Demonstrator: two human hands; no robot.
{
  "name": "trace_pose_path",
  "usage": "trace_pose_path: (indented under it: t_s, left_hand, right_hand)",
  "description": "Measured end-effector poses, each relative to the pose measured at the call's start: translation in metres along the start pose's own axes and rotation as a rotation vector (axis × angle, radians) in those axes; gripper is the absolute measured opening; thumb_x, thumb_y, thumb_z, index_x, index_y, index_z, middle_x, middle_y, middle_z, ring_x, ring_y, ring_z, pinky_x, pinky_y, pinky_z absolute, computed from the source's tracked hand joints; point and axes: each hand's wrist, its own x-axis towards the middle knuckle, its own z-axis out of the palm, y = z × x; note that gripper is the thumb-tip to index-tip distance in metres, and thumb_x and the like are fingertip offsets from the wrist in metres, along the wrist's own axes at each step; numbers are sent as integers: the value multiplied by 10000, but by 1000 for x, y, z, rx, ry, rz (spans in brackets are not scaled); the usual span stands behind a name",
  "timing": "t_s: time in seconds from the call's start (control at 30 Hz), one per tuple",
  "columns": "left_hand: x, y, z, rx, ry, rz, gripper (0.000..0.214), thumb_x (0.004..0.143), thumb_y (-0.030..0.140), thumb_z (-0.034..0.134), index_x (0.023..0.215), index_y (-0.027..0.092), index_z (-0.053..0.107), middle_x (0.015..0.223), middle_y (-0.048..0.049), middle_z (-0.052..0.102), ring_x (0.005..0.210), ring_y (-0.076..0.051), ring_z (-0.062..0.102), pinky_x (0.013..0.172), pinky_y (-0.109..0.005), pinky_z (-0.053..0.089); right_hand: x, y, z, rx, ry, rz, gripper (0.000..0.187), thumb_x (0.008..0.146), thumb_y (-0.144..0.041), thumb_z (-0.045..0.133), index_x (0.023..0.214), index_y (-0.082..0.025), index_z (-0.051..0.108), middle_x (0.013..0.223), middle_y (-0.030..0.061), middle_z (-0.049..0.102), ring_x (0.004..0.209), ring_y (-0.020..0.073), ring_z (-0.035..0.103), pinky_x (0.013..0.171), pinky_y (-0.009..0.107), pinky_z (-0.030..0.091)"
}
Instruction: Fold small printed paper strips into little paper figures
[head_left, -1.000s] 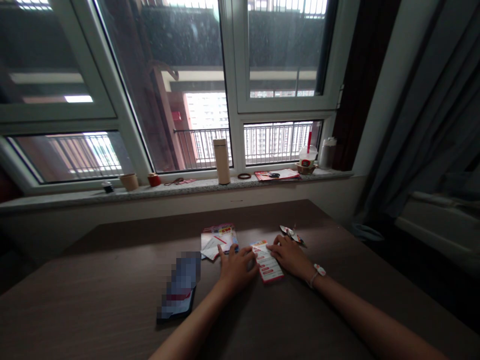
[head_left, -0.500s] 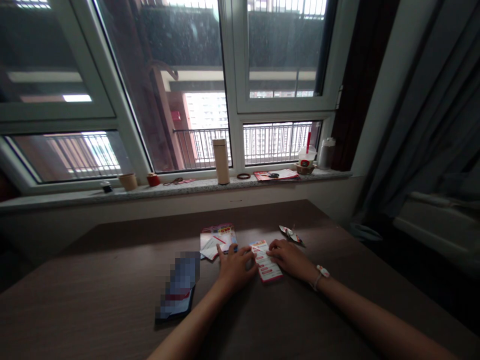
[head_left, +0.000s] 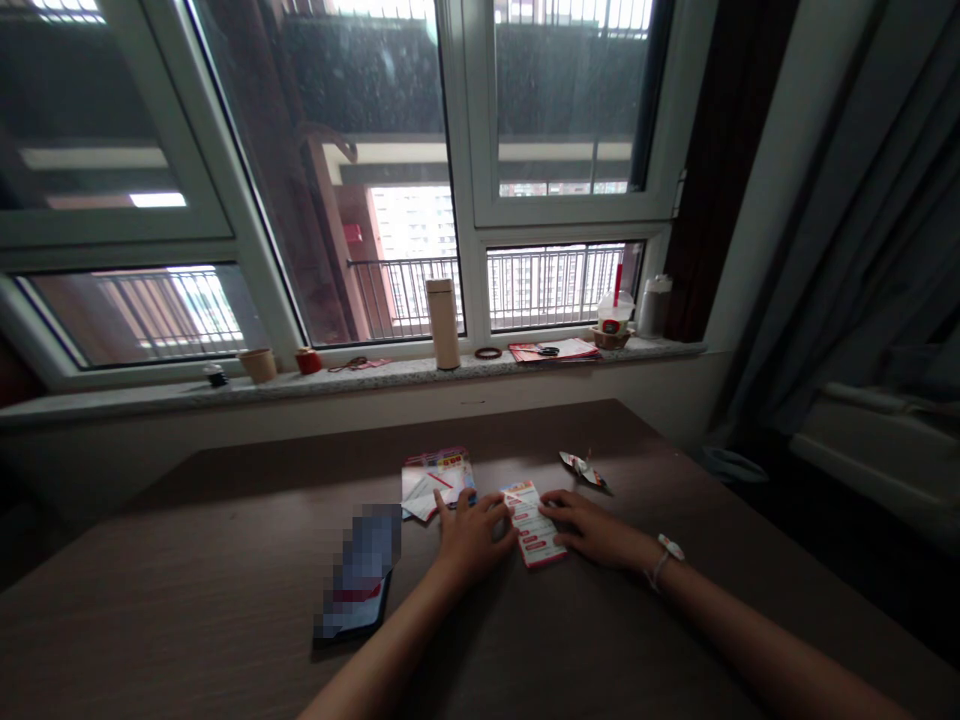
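A printed white and red paper card [head_left: 535, 532] lies on the table between my hands. My left hand [head_left: 472, 535] rests with spread fingers at the card's left edge, its index finger and thumb touching or almost touching it. On the other side, my right hand [head_left: 596, 527] has its fingers stretched out, the tips at the right edge of the card. Just beyond my left fingers lie colourful printed papers [head_left: 457, 462] with a folded white slip [head_left: 425, 500] on top. A crumpled wrapper [head_left: 585, 470] sits past my right hand.
A phone [head_left: 360, 580], partly pixelated, lies left of my left forearm on the brown table [head_left: 187, 580]. Along the windowsill stand a beige bottle [head_left: 443, 325], a paper cup [head_left: 258, 365], a drink cup with a straw [head_left: 615, 312] and scissors [head_left: 546, 351] on red papers.
My right hand has slid a little to the right and nearer to me, uncovering more of the card's right side. My left hand has hardly moved.
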Motion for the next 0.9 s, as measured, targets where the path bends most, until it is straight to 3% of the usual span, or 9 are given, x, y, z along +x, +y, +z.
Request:
trace_pose_path:
  t_s: [0.33, 0.63, 0.77, 0.9]
  left_hand:
    - [0, 0, 0, -22, 9, 2, 322, 875, 544, 476, 1140, 417, 607, 1351, 69, 559, 1298, -364, 354, 987, -820, -54]
    - [-1, 0, 2, -7, 16, 7, 324, 884, 529, 468, 1146, 393, 602, 1362, 52, 549, 1311, -356, 336, 1006, -801, -69]
    - [-2, 1, 0, -11, 17, 16, 340, 886, 535, 463, 1160, 384, 596, 1362, 40, 548, 1320, -356, 325, 1020, -786, -79]
    - [-1, 2, -1, -22, -2, 20, 386, 878, 547, 473, 1218, 390, 568, 1371, 27, 538, 1334, -356, 303, 1034, -771, -86]
  right_hand:
    - [-5, 12, -1, 155, -78, 18, 635, 812, -423, 623, 1396, -232, 461, 1524, 91, 316, 1406, 269, 279, 1179, 406, 203]
    - [-7, 19, -1, 203, -86, 15, 695, 778, -515, 651, 1388, -235, 471, 1534, 101, 302, 1413, 281, 265, 1178, 425, 201]
    - [-9, 19, 3, 184, -6, -7, 616, 790, -485, 652, 1344, -249, 522, 1505, 91, 359, 1388, 270, 316, 1165, 441, 235]
    - [-6, 11, 8, 116, 117, 16, 372, 912, -388, 490, 1233, -251, 619, 1404, 76, 492, 1310, 234, 425, 1135, 434, 290]
